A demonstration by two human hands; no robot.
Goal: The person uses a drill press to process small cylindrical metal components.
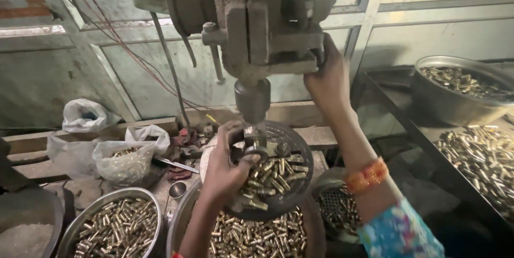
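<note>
A grimy drill press (257, 28) fills the top centre, its chuck (252, 100) pointing down. My left hand (225, 169) pinches a small brass part (256, 145) on the round work table (292, 143) right under the chuck, among several loose brass pieces. My right hand (327, 78) is raised and grips the feed handle on the press's right side. An orange beaded bracelet (367, 175) and a blue patterned sleeve cover that arm.
Metal bowls of brass parts sit below the table (262, 236), at bottom left (115, 228) and on a shelf at right (460, 84). Loose brass pieces (479, 153) lie on that shelf. Plastic bags (123, 159) rest on wooden planks at left.
</note>
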